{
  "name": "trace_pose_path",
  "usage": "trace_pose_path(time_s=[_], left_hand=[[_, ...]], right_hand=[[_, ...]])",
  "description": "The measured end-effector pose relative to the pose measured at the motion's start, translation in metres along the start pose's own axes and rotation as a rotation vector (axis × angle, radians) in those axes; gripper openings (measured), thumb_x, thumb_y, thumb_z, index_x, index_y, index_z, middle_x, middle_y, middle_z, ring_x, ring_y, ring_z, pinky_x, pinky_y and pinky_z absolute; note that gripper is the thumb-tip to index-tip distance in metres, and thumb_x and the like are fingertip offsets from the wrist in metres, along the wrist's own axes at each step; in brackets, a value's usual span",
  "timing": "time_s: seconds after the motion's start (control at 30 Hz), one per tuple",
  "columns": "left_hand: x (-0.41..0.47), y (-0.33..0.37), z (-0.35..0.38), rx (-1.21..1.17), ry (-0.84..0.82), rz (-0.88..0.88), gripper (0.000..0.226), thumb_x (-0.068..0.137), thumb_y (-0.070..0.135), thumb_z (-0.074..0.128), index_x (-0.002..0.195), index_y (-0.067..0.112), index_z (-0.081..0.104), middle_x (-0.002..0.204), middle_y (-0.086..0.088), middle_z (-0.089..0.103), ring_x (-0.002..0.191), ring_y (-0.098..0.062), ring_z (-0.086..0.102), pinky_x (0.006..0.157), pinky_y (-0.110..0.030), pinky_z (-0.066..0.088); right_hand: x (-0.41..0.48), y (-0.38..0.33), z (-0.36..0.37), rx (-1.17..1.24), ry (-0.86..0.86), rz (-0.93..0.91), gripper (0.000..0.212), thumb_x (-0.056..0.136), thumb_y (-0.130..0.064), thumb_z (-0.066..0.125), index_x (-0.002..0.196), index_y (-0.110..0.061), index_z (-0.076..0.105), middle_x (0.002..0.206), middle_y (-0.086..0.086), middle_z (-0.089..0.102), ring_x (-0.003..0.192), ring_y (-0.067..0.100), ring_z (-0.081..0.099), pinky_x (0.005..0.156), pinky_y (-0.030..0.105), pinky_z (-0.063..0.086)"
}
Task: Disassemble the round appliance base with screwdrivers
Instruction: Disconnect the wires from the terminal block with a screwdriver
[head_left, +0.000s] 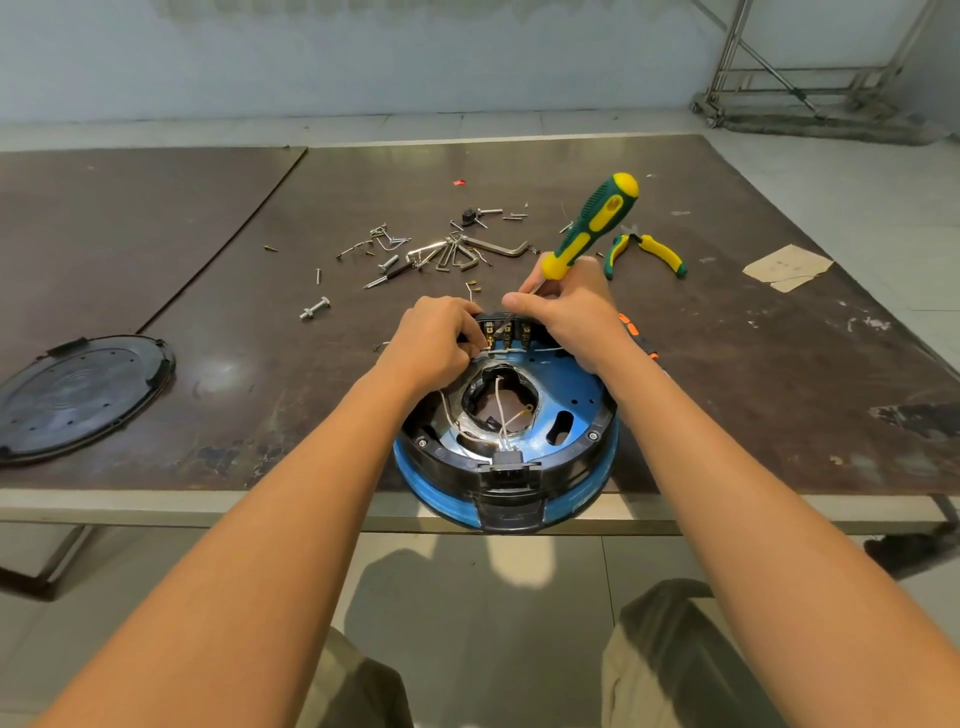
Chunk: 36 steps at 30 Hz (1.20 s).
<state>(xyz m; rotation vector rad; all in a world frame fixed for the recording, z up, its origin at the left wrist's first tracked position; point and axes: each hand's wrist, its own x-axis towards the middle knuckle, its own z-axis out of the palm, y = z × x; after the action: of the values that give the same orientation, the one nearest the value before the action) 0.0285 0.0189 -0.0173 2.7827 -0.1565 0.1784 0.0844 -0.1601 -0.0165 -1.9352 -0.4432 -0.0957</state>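
Note:
The round blue and black appliance base (571, 410) lies open side up at the table's front edge, overhanging it a little. White wires (501, 410) run across its central opening. My right hand (569, 306) grips a green and yellow screwdriver (592, 226) low on its handle, with the shaft slanting down into the black terminal block (506, 327) at the base's far rim. My left hand (434, 340) has its fingers curled at the left of that block, pinching a white wire there.
The removed black round cover (78, 395) lies at the left. Loose screws, bolts and hex keys (457, 252) are scattered behind the base. Green and yellow pliers (647, 252) lie to the right, beside a paper scrap (787, 267). An orange and black tool (639, 338) peeks from behind my right wrist.

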Motion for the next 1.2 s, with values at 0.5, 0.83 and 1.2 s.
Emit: trace_pose_path(time_s=[0.5, 0.83, 1.2], left_hand=[[0.001, -0.001, 0.001, -0.010, -0.007, -0.009, 0.027, 0.083, 0.004, 0.064, 0.096, 0.022, 0.080, 0.139, 0.001, 0.061, 0.116, -0.023, 0.059, 0.096, -0.040, 0.050], [-0.001, 0.002, -0.001, 0.001, -0.021, -0.016, 0.026, 0.082, 0.007, 0.062, 0.092, 0.023, 0.080, 0.141, 0.001, 0.059, 0.121, -0.026, 0.057, 0.099, -0.040, 0.048], [0.000, 0.001, 0.001, 0.021, -0.005, 0.008, 0.029, 0.083, 0.002, 0.064, 0.097, 0.021, 0.080, 0.139, 0.001, 0.059, 0.116, -0.024, 0.059, 0.098, -0.039, 0.047]], right_hand=[[-0.004, -0.002, 0.003, -0.193, 0.062, -0.193, 0.024, 0.079, -0.028, 0.089, 0.076, -0.011, 0.072, 0.067, -0.016, 0.059, 0.067, -0.006, 0.056, 0.065, 0.001, 0.040], [-0.010, -0.002, 0.005, -0.217, 0.060, -0.369, 0.028, 0.080, -0.019, 0.087, 0.069, 0.001, 0.071, 0.063, -0.008, 0.057, 0.060, 0.008, 0.052, 0.066, 0.019, 0.039], [0.010, 0.005, -0.001, -0.040, -0.010, 0.091, 0.024, 0.076, -0.024, 0.090, 0.078, -0.012, 0.069, 0.078, 0.008, 0.073, 0.080, 0.024, 0.073, 0.079, 0.042, 0.062]])
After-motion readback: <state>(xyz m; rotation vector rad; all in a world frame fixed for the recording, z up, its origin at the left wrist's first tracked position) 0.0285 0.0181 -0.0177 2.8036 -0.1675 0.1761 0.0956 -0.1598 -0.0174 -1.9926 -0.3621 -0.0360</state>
